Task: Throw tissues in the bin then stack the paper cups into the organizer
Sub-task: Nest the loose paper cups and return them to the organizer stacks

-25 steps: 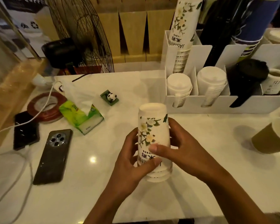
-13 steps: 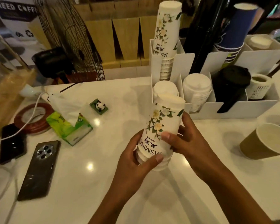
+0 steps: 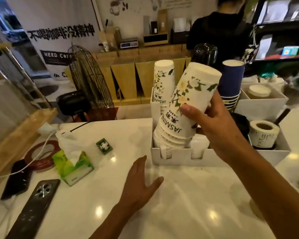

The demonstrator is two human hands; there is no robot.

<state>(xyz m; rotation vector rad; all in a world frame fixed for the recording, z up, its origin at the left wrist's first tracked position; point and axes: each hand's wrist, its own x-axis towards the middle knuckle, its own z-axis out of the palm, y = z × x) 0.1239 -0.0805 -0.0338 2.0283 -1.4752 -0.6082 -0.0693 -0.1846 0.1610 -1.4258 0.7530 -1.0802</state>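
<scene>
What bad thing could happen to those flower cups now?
The right hand alone holds the tilted flower cup stack over the organizer; the left hand is open and away, so the cups might slip or slide apart. The stack could also bump the tall flower cups standing in the slot behind and tip them. Its rims sit above white lids, so it might catch there.

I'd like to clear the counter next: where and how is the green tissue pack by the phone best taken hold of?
Pinch the green tissue pack across its two long sides, coming from above. It lies flat on the white counter with a tissue sticking up from the top slot, so keep fingers off that. The open left hand is free; the right hand holds the jasmine cup stack.
</scene>
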